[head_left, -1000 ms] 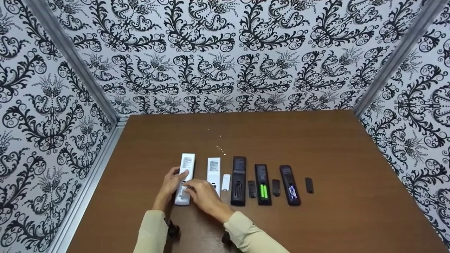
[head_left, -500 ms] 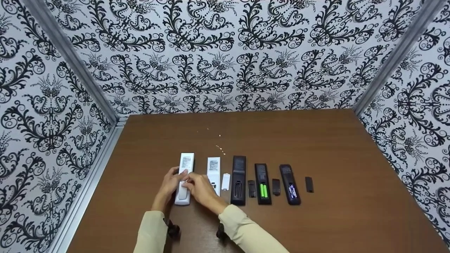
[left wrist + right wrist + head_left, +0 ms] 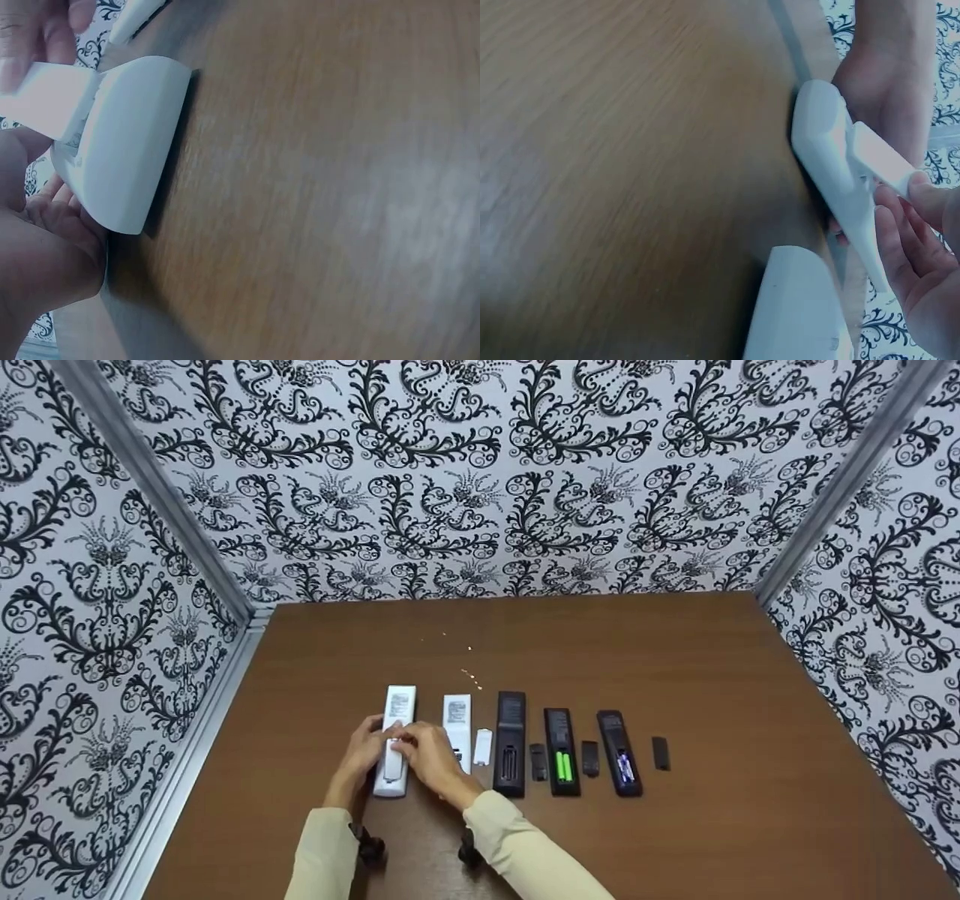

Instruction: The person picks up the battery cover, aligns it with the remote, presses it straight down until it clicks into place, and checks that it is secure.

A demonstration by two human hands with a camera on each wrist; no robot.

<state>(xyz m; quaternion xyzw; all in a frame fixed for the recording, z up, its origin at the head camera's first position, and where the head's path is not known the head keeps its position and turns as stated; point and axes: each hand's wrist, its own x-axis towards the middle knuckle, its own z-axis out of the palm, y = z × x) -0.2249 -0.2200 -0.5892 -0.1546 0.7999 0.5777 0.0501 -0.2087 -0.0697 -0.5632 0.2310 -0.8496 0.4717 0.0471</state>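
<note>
White cover (image 3: 880, 156) aslant in the right hand's (image 3: 429, 751) pinch, over 1 white remote (image 3: 400, 705) in the left hand's (image 3: 364, 750) grip.

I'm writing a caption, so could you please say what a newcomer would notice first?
Probably the black-patterned walls around the table. Then the green batteries in the fourth remote from the left, and, leftmost, the white remote over which the right hand pinches a white cover.
</note>
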